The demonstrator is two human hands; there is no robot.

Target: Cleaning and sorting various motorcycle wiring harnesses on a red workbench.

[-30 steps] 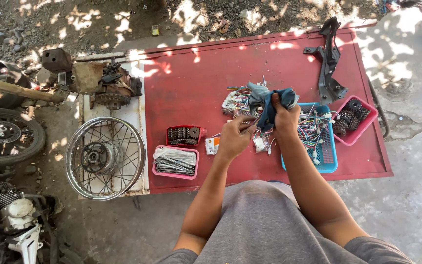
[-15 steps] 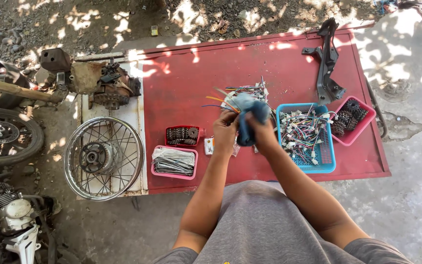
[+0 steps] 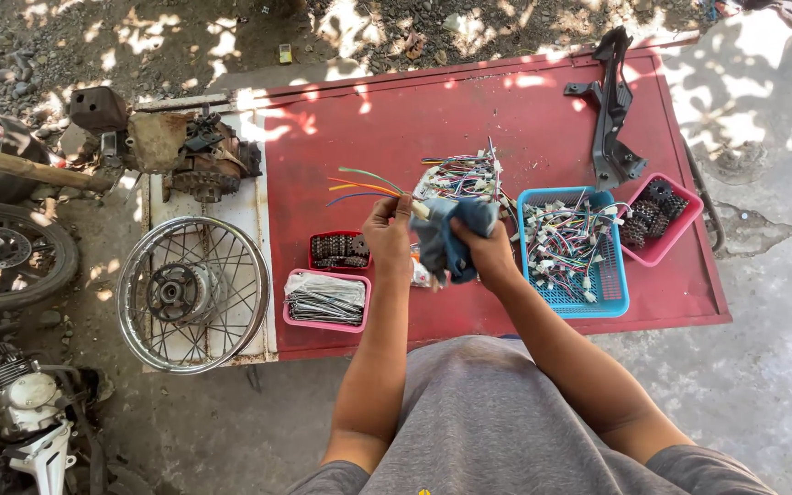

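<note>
My left hand [image 3: 389, 236] grips a bundle of coloured wires [image 3: 367, 183] whose loose ends fan out to the left over the red metal sheet [image 3: 469, 110]. My right hand [image 3: 486, 255] is closed on a blue cloth [image 3: 451, 240] wrapped around the same bundle. Just beyond both hands lies a tangled wiring harness [image 3: 465, 176] with white connectors.
A blue basket [image 3: 616, 291] of wires with connectors sits right of my hands, then a pink tray [image 3: 678, 235] of sprockets and a black bracket [image 3: 612, 110]. Left are a pink tray of spokes [image 3: 325, 299], a chain piece [image 3: 339, 247], a spoked wheel [image 3: 192, 291], an engine part [image 3: 196, 156] and a tyre [image 3: 13, 258].
Both hands with the cloth have shifted left, off the blue basket. The wire ends now stick out to the left of my left hand.
</note>
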